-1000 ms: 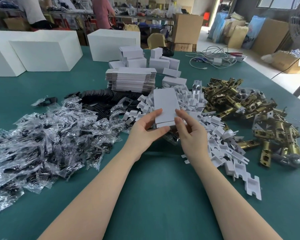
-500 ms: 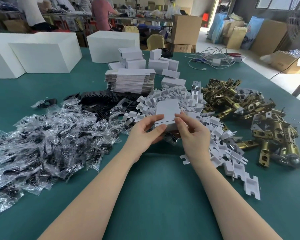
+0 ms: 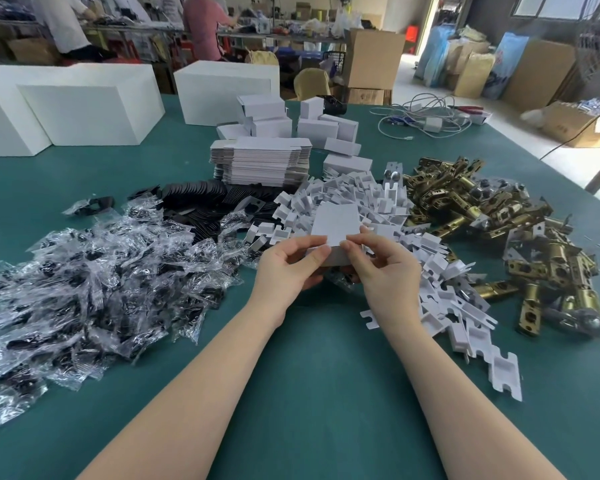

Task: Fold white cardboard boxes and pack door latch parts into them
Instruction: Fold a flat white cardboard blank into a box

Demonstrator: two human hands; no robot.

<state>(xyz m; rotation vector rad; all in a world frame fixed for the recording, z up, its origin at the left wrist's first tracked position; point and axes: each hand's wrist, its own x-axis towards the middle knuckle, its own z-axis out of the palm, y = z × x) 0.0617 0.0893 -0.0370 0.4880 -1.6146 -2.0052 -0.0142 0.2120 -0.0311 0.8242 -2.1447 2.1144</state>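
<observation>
Now we fold: left hand [image 3: 288, 268] and right hand [image 3: 383, 271] pinch white cardboard box [image 3: 333, 225] near edge; crease flap squarely over mid-bench.

The box [image 3: 334, 226] was lowered toward the table and tipped away, appearing shorter. The left hand [image 3: 291, 268] and right hand [image 3: 385, 271] shifted their fingers onto its near end.

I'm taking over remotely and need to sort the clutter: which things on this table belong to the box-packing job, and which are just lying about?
Belongs to the job:
- small white box, held by left hand and right hand
- stack of flat box blanks
- brass latch parts
- white card inserts
- bagged black parts
- folded boxes

Lying about:
- tangled cables
- large white blocks
</observation>
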